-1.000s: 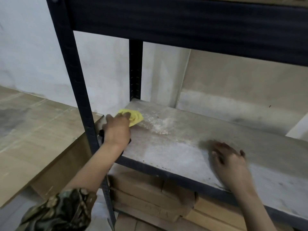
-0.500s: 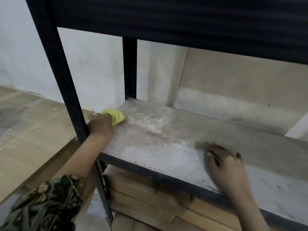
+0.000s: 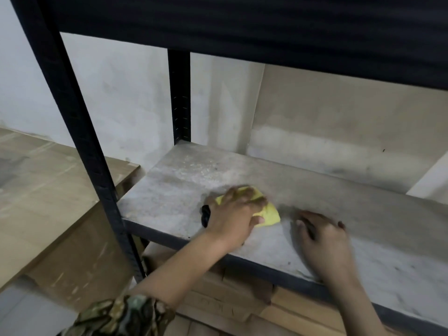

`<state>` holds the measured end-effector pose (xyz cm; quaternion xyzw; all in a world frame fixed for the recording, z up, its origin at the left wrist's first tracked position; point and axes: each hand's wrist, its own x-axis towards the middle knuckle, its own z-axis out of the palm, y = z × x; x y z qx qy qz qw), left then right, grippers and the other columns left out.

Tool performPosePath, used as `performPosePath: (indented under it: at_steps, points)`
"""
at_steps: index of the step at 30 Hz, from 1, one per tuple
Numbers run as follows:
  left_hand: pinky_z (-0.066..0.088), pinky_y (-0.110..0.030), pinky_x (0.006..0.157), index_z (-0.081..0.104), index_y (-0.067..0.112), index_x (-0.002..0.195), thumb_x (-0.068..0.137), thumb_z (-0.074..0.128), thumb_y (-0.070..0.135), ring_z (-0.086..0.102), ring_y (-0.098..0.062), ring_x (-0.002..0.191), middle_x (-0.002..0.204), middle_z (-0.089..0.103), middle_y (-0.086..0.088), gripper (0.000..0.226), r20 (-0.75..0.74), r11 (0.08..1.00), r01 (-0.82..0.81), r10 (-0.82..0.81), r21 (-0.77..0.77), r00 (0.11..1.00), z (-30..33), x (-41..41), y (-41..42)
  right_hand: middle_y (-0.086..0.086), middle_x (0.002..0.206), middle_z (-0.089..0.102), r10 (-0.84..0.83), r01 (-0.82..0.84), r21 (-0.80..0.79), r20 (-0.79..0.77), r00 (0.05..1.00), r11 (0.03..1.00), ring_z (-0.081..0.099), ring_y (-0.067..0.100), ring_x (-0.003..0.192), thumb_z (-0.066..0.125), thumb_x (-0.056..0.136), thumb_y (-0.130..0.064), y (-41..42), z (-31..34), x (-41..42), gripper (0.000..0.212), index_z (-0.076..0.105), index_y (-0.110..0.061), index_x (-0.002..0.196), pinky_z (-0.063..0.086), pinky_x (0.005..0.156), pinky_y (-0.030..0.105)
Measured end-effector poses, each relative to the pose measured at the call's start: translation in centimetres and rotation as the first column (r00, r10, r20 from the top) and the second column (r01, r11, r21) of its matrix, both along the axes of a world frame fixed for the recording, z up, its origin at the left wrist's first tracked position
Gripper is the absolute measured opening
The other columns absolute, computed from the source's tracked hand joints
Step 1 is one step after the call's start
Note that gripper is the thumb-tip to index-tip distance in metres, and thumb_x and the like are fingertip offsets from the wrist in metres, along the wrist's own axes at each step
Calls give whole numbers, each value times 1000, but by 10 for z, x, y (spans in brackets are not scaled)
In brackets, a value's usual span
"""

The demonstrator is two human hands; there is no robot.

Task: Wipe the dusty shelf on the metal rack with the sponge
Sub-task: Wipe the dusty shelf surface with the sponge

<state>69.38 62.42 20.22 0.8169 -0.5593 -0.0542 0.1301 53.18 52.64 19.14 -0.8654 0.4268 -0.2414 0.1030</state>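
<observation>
A dusty grey shelf (image 3: 174, 190) sits in a dark metal rack (image 3: 80, 141). My left hand (image 3: 232, 214) presses a yellow sponge (image 3: 269, 213) flat on the shelf near its front middle, fingers spread over it. A dark edge of the sponge shows at my wrist. My right hand (image 3: 322, 241) rests palm down on the shelf just right of the sponge, holding nothing. White dust lies at the shelf's back left corner.
The upper dark shelf (image 3: 242, 25) hangs low overhead. A rear post (image 3: 179, 98) stands at the back left. Cardboard boxes (image 3: 218, 299) are stacked beneath the shelf, and a large flat carton (image 3: 48, 202) lies left of the rack. Pale wall behind.
My left hand has swept the sponge from the shelf's left edge rightward to the front middle, close to my right hand. The right hand stayed in place.
</observation>
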Motion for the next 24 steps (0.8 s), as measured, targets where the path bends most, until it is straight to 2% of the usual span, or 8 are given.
performPosePath:
  at_steps: [3,5,10,12,15,18,21,24]
  points:
    - [11,-62,106,36,44,136,95,44,33,14,-19,140,152,21,17,43,-13,995,-74,73,-62,997,0,31,0,6,98,72,24,-24,0,-3,1000,1000,65,29,94,31,79,-46,-1,0,-2,49,68,-19,97,44,92,49]
    - [14,-59,108,39,39,136,94,46,25,20,-24,138,151,25,14,45,-32,966,-256,255,-40,967,-2,78,2,6,101,72,22,-22,4,-2,1000,1000,64,29,97,32,80,-45,-1,0,-4,47,68,-20,99,42,95,52]
    - [42,-50,88,53,20,116,87,37,-4,34,-35,115,125,49,-7,42,67,758,-651,652,-48,755,15,154,15,6,110,69,-13,13,25,-4,1000,1000,60,29,106,42,87,-36,0,1,-3,34,67,-20,104,29,105,56]
    - [42,-50,91,53,22,123,87,38,-3,35,-37,114,130,49,-10,47,-43,792,-565,572,-232,819,12,143,11,6,113,68,-9,9,39,-19,1000,999,58,30,109,42,86,-36,-1,1,-3,35,66,-21,105,27,107,55]
    - [42,-53,95,55,32,124,83,53,2,44,-36,120,135,48,-9,51,-195,876,-251,185,-412,963,-2,86,-2,4,112,67,2,0,37,-53,999,999,58,28,108,34,81,-43,-2,-2,-1,43,66,-24,104,30,106,54]
    - [16,-65,105,43,42,132,91,54,31,22,-21,139,150,31,7,44,-77,988,39,-51,-149,996,-4,31,-7,5,108,69,0,0,7,-19,1000,1000,61,28,103,30,77,-47,-3,-3,0,48,66,-24,99,34,101,56]
    - [3,-61,106,32,48,136,94,40,46,10,-12,142,154,17,17,43,-2,999,20,-20,-34,1000,2,40,-7,6,110,68,12,-11,4,-9,1000,1000,60,30,105,28,76,-49,-3,-4,-2,52,67,-24,101,34,101,57]
    - [6,-62,107,29,49,137,94,46,38,14,-18,141,154,16,16,48,-1,978,-208,208,-15,978,-7,99,0,5,111,68,23,-23,-5,-14,1000,1000,59,30,107,28,77,-49,-2,-5,-3,53,66,-25,104,33,102,56]
